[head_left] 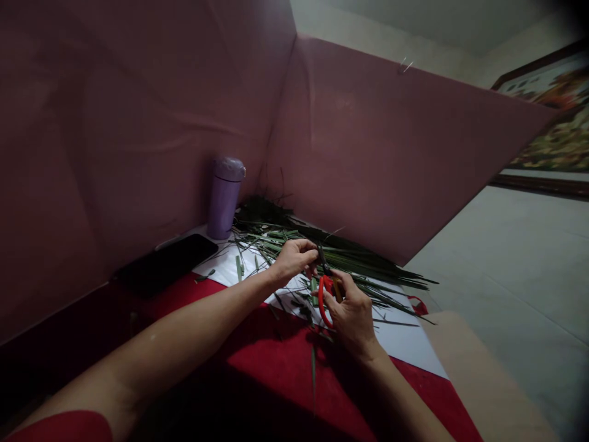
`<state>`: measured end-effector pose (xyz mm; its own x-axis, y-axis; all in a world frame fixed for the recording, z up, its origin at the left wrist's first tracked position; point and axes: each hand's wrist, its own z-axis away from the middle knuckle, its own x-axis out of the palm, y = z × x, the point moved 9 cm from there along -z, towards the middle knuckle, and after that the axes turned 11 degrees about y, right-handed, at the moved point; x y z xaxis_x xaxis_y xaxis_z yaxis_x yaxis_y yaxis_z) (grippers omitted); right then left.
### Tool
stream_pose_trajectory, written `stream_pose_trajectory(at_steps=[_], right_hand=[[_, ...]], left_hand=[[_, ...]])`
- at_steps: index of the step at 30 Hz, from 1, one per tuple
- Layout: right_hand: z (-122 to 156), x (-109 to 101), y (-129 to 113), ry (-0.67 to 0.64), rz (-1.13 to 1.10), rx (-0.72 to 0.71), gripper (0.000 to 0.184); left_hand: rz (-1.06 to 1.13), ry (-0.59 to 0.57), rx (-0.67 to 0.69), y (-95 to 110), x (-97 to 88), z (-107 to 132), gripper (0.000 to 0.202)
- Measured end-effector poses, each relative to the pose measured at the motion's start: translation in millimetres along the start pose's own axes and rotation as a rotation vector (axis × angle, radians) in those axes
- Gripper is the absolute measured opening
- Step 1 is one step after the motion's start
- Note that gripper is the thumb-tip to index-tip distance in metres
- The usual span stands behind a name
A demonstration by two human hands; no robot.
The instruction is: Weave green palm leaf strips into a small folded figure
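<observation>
My right hand (353, 313) is closed around a pair of scissors (326, 291) with red-orange handles. Their dark blades point up and away, close to the fingertips of my left hand (297, 258). That hand is pinched shut on a narrow green leaf strip (314, 286), which hangs below the fingers; the pinch itself is partly hidden. Behind both hands lies a pile of long green leaves (363, 255), stretching to the right. Short cut pieces are scattered under and around the hands on a white sheet (405, 341).
A purple tumbler (224, 199) stands at the back left, beside a dark phone-like slab (168, 263). Red cloth (276, 362) covers the near side of the table. Pink panels (368, 147) wall in the left and back. A framed picture (559, 116) hangs at right.
</observation>
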<state>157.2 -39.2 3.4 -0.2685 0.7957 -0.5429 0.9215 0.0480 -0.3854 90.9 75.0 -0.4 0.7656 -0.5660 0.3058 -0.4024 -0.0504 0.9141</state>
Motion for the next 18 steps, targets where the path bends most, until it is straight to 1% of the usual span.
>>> stream_pose_trajectory(at_steps=[6, 11, 15, 18], right_hand=[[-1.1, -0.9, -5.9, 0.022, 0.041, -0.091, 0.03], [1.3, 0.5, -5.8, 0.05, 0.098, -0.148, 0.033], [4.0, 5.3, -1.0, 0.058, 0.114, -0.138, 0.036], [2.7, 6.6, 5.4, 0.062, 0.074, -0.069, 0.035]], left_hand=[[0.024, -0.003, 0.0, -0.2, -0.1, -0.3, 0.004], [0.044, -0.02, 0.013, -0.1, 0.6, -0.3, 0.007], [0.061, -0.03, 0.013, -1.4, 0.8, -0.5, 0.01], [0.079, -0.035, 0.006, -2.8, 0.2, -1.5, 0.013]])
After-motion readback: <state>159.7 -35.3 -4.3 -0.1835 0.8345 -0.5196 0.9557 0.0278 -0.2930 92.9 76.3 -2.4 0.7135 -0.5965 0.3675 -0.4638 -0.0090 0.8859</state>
